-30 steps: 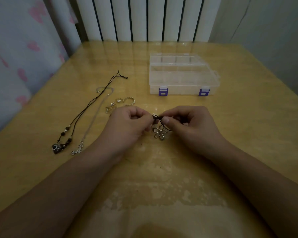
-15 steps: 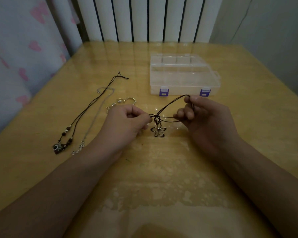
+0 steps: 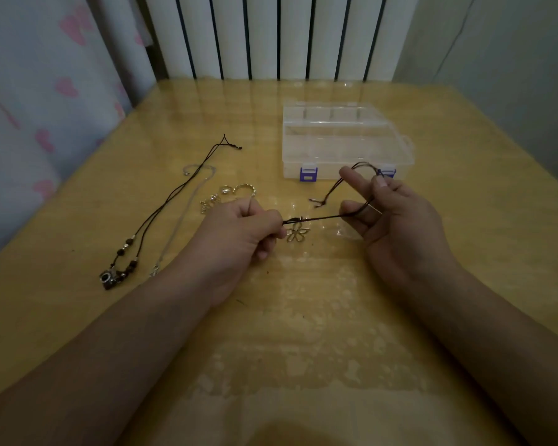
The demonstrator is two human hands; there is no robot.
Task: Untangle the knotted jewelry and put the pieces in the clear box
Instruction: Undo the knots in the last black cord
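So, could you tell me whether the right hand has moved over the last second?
Yes: the right hand has drawn rightward from the left hand, toward the clear box.

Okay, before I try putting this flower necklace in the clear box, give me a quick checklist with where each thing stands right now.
1. Left hand grips the cord next to the flower pendant: ok.
2. Right hand has the black cord looped over its fingers: ok.
3. Cord free of knots: cannot tell; the stretch between the hands runs straight, and the loose end hangs free.
4. Clear box open: not ok, lid looks shut, purple latches down.
5. Other jewelry out of the way: ok, the beaded necklace and rings lie left of the hands.
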